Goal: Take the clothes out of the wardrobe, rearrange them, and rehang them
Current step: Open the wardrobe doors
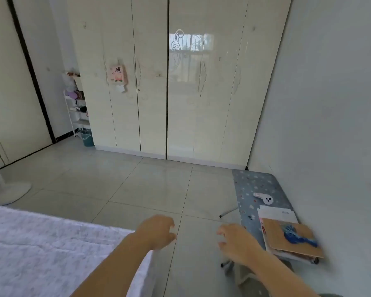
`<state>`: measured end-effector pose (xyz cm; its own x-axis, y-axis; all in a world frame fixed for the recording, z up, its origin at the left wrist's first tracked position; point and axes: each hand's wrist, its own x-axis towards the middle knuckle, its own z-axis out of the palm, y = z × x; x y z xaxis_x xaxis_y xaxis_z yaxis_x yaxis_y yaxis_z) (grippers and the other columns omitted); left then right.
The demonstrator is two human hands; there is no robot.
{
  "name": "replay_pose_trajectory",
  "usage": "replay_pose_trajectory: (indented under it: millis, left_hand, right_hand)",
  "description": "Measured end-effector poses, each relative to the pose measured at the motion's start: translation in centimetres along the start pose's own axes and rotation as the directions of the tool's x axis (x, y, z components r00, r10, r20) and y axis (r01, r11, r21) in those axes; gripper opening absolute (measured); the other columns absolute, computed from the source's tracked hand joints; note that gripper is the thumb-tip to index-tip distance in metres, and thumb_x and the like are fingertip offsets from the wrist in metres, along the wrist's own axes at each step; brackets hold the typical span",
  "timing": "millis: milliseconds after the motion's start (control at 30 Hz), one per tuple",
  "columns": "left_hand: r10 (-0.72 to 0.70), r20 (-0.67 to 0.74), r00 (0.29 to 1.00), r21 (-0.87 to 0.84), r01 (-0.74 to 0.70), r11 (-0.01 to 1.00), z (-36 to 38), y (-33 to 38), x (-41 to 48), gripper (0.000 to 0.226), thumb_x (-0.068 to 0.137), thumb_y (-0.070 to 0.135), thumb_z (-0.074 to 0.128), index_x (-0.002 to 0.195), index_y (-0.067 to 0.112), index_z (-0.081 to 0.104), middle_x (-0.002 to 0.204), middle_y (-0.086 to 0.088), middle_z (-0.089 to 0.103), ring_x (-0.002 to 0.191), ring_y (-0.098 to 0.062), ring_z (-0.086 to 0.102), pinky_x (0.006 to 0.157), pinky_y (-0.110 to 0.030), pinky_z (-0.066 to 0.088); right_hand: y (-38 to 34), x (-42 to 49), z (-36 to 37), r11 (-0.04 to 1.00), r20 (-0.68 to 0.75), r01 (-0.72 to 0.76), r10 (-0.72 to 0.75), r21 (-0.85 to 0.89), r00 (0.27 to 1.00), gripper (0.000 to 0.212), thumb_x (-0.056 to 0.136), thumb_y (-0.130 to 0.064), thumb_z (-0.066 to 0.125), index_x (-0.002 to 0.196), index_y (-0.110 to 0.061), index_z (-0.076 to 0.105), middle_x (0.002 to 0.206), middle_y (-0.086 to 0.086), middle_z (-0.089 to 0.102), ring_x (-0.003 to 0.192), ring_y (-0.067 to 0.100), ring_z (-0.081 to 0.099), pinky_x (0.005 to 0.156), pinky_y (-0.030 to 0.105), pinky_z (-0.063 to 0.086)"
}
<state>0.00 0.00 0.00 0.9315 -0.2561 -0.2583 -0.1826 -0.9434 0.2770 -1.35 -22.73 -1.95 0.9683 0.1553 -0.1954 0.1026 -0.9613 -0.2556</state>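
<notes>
- Wardrobe [167, 82] against the far wall, cream and glossy, every door closed; window reflection on the right-hand doors.
- Clothes hidden behind those closed doors.
- Pink card [117, 75] hanging by a handle on the left doors.
- Left hand [156, 231] low in the foreground, out over the floor [148, 185], fingers loosely curled, holding nothing.
- Right hand [238, 243] beside it and apart from it, fingers loosely bent, also holding nothing, close to the near edge of the counter [255, 183].
- Both hands well apart from the wardrobe, with bare tile between.
- Counter low along the right wall, covered in blue patterned cloth, its far end near the wardrobe's right corner.
- On the counter: a small white gadget [265, 198], then white papers [276, 213], then a brown board [296, 251] with a blue tassel [296, 236] lying on top, partly over the papers.
- Bed [41, 243] at lower left, pale quilted cover, under the left forearm.
- White fan base [9, 192] on the floor beyond the bed.
- Left of the wardrobe, a white rack [77, 112] crowded with small items, and a teal bin [87, 137] at its foot.
</notes>
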Motion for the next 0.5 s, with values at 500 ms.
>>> replay_pose_trajectory:
  millis: [500]
  left_hand:
    - [0.003,-0.014,1.000,0.013,-0.003,1.000,-6.7,-5.8,23.7,0.044,0.094,0.039,0.045,0.133,0.019,0.043,0.136,-0.001,0.046,0.125,-0.019,0.042,0.103,-0.032,0.035]
  right_hand:
    - [1.9,24.6,-4.7,1.000,-0.001,0.000,0.000,0.010,1.000,0.038,0.094,-0.030,0.048,0.130,-0.022,0.047,0.127,0.000,0.048,0.115,0.017,0.049,0.098,0.028,0.042]
